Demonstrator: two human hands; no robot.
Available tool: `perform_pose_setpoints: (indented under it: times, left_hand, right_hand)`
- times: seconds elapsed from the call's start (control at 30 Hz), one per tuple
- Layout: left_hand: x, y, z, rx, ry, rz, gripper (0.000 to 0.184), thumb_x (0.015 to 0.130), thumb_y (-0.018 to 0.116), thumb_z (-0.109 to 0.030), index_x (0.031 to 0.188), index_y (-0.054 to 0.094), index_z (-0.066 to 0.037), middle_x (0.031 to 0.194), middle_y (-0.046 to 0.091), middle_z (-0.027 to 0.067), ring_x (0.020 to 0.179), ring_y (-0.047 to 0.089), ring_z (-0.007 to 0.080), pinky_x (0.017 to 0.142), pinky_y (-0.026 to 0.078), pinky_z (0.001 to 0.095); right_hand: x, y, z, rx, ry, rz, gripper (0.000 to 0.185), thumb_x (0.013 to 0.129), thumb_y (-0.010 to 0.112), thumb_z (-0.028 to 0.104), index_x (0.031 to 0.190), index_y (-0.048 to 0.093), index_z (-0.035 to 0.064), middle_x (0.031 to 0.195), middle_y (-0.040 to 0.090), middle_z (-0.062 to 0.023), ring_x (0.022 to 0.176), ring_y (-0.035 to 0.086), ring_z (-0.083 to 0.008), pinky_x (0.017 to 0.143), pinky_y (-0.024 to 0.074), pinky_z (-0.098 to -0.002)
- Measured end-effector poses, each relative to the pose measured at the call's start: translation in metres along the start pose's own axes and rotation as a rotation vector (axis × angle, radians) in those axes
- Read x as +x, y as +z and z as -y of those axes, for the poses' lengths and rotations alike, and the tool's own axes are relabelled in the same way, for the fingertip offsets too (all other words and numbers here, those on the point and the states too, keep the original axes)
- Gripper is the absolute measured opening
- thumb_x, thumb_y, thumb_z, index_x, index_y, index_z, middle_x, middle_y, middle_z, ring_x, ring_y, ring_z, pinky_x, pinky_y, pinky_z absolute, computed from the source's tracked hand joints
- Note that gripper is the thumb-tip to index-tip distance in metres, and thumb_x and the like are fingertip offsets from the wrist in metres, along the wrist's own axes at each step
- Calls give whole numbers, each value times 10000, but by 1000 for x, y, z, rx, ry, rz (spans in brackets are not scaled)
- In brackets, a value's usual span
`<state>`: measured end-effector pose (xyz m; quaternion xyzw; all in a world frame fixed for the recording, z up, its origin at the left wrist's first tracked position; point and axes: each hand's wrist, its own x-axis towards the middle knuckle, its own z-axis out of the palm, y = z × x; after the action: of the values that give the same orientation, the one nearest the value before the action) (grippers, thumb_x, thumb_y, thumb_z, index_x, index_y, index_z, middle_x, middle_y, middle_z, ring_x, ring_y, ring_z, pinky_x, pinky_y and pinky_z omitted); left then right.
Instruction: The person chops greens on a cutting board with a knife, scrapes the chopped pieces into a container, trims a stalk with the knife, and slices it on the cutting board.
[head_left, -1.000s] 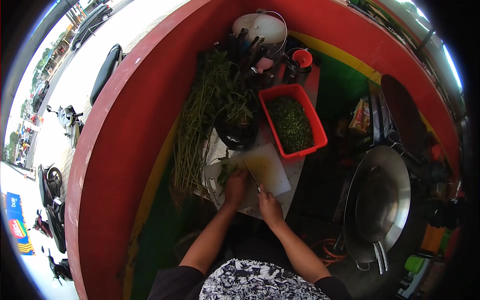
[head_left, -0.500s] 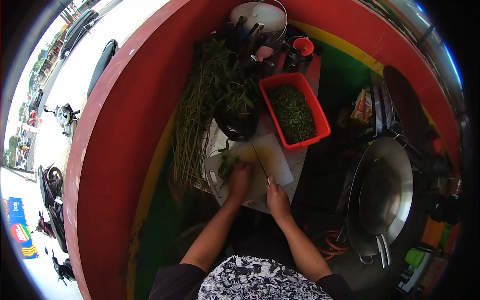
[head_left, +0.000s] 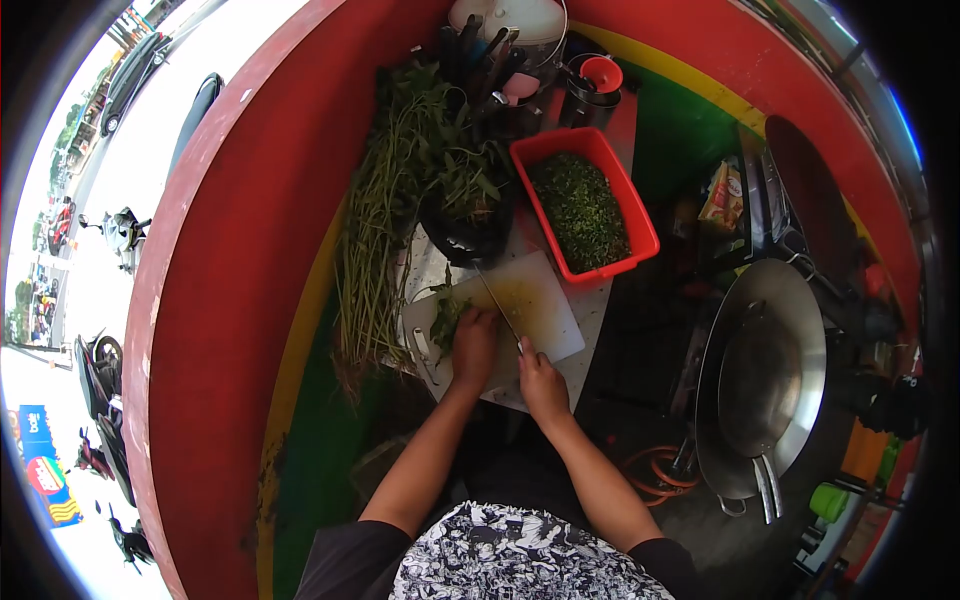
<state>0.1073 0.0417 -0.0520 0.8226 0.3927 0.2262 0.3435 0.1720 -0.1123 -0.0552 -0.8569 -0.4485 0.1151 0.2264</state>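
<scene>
On a white cutting board [head_left: 545, 330] lies a small bunch of leafy greens [head_left: 446, 318]. My left hand [head_left: 474, 350] is closed over its right end, pressing it to the board. My right hand [head_left: 543, 384] grips a knife [head_left: 500, 304] by its handle, the long blade slanting up and left across the board, close to my left fingers. Yellowish-green stains mark the board right of the blade. Just beyond it stands a black bowl or bag [head_left: 468, 238] heaped with greens, and long-stemmed greens [head_left: 362, 270] hang over the table's left side.
A red tub [head_left: 655, 246] of chopped greens stands beyond the board on the right. Utensils [head_left: 490, 65] and a red funnel [head_left: 602, 73] are at the back. Large metal woks [head_left: 806, 400] rest to the right. A red wall [head_left: 230, 300] curves along the left.
The knife has shifted left toward my left hand, its blade now nearer the held greens. My right hand has moved left and slightly up with it. The whole view has shifted a little.
</scene>
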Motion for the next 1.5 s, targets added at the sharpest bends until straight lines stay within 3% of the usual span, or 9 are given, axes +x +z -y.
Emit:
perform_pose_setpoints:
  times: [0.37,0.43,0.53,0.63,0.77,0.83,1.13,1.23,1.5]
  left_hand:
    - [-3,-2,-4,29,6,-21,218,897,654,-66,1093,742,-31,1046,685,202,970,672,407,856,540,469]
    - [-3,-3,-6,30,27,-26,220,898,654,-66,1096,742,-33,1051,685,204,975,673,406,855,541,471]
    - [-6,-6,-5,58,7,5,235,909,600,-66,1107,724,-43,1071,673,197,1022,662,403,860,545,485]
    - [-6,-6,-1,92,-5,-6,209,894,652,-54,1080,747,-37,1028,693,196,942,684,405,831,551,473]
    - [-5,-1,1,97,-10,-8,205,884,656,-43,1068,748,-37,1015,695,195,927,686,407,821,553,474]
    - [-7,-3,0,114,-7,3,205,881,658,-42,1065,747,-35,1014,694,197,927,685,407,821,552,475]
    - [-7,-2,2,101,12,-40,202,887,645,-51,1058,752,-39,1002,694,200,901,688,408,808,553,480]
    - [-8,-2,0,91,-12,-45,203,891,641,-59,1058,754,-39,997,694,202,888,689,411,804,554,480]
    - [-17,-11,-5,177,21,34,204,915,576,-65,1059,714,-26,1027,669,212,978,666,409,833,550,498]
  right_hand:
    - [-10,-2,4,-14,-17,-8,431,1048,556,229,1447,499,73,861,648,-202,630,671,-412,556,567,-498]
    - [2,0,9,-11,37,33,435,1032,579,206,1436,515,58,890,672,-222,710,680,-431,627,566,-513]
    - [6,-3,11,57,44,4,432,1033,578,210,1432,520,54,894,673,-226,713,679,-437,632,564,-519]
    - [-6,-4,6,55,-47,-42,437,1054,544,236,1457,496,75,887,657,-210,638,677,-410,563,570,-496]
    - [-14,-2,4,34,-27,4,436,1057,538,240,1458,495,73,888,656,-211,653,680,-413,572,568,-501]
    - [-6,-1,7,-9,31,66,433,1026,586,202,1426,526,50,903,674,-229,732,684,-440,636,562,-521]
    - [-17,-2,3,64,-30,-4,443,1056,540,249,1462,493,77,882,646,-202,658,673,-415,584,566,-503]
    - [-15,-1,2,62,8,23,432,1028,589,207,1430,526,62,897,671,-225,724,683,-435,629,563,-516]
    - [-5,0,1,28,4,-14,438,1028,585,212,1435,513,68,897,674,-221,711,683,-432,620,566,-520]
